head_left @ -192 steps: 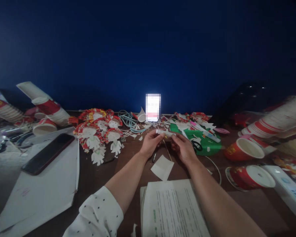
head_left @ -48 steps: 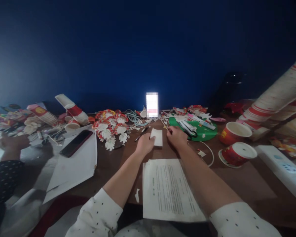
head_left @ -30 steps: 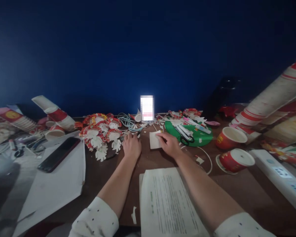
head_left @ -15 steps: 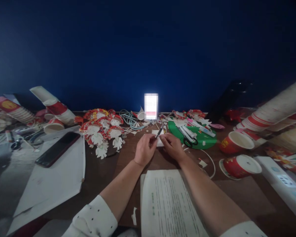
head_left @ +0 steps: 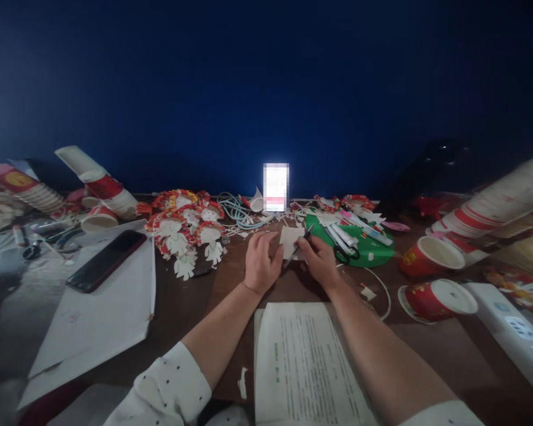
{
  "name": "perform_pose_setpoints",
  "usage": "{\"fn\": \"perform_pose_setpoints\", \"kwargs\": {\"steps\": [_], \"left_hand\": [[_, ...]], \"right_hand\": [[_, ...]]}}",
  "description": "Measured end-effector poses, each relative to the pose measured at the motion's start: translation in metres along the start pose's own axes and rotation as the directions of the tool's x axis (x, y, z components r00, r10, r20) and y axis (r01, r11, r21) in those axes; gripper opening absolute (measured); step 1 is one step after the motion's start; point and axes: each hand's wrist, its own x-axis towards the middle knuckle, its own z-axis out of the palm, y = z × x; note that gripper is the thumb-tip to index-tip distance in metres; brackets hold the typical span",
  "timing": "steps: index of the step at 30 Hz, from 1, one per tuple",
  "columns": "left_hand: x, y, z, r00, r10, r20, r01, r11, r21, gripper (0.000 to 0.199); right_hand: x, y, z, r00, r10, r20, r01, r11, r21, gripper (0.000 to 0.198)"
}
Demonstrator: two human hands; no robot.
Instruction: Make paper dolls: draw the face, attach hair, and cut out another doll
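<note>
Paper square (head_left: 289, 238), plain and pale, lies in the middle of the brown surface (head_left: 224, 278), between the person's two hands and just beyond the top of a printed booklet (head_left: 311, 367). From where I stand, the right hand (head_left: 318, 259) has thumb and fingers closed round a dark pen (head_left: 309, 232), which slants across the paper's right side, its lower end pointing back toward the person. Whether the tip touches the paper I cannot tell. The left hand (head_left: 264, 260) rests just beside the paper's left edge, fingers bent, thumb apart from them; whether it touches the paper is too hard to see.

Near the right hand, scissors (head_left: 349, 255) with black handles lie on a green sheet (head_left: 384, 254) along with some markers (head_left: 368, 229). A thin white cord (head_left: 388, 296) curves below them. Farther right stand two red paper cups (head_left: 430, 260) near a white power strip (head_left: 515, 322). Left of the hands sits a cluster of paper figures (head_left: 173, 231) trimmed in red, with a coiled pale-blue cable (head_left: 235, 210) just beyond. Well to the left, a dark phone (head_left: 106, 260) lies on white sheets (head_left: 93, 319). A bright screen (head_left: 275, 186) stands upright behind everything, against the blue wall (head_left: 266, 89).
</note>
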Motion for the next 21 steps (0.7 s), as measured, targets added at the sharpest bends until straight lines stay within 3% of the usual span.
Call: {"fn": "perform_pose_setpoints", "kwargs": {"steps": [6, 10, 13, 17, 21], "left_hand": [[-0.001, -0.006, 0.006, 0.965, -0.242, 0.098, 0.253, 0.959, -0.129, 0.033], [0.003, -0.013, 0.004, 0.917, -0.399, 0.03, 0.4, 0.91, -0.106, 0.033], [0.005, -0.015, 0.001, 0.879, -0.47, 0.082, 0.472, 0.882, -0.005, 0.036], [0.005, -0.009, 0.001, 0.841, -0.49, 0.23, 0.465, 0.872, 0.156, 0.034], [0.005, -0.006, 0.002, 0.84, -0.491, 0.232, 0.457, 0.87, 0.184, 0.029]], "right_hand": [[-0.004, -0.004, 0.0, 0.989, -0.015, 0.15, 0.006, 0.998, 0.057, 0.037], [0.0, -0.003, -0.003, 0.998, 0.063, -0.026, -0.061, 0.996, 0.067, 0.037], [0.005, 0.001, -0.006, 0.989, 0.111, -0.101, -0.101, 0.99, 0.098, 0.037], [0.007, 0.008, -0.006, 0.981, 0.096, -0.169, -0.079, 0.992, 0.101, 0.036], [0.009, 0.014, -0.008, 0.979, 0.091, -0.18, -0.087, 0.996, 0.034, 0.035]]}}
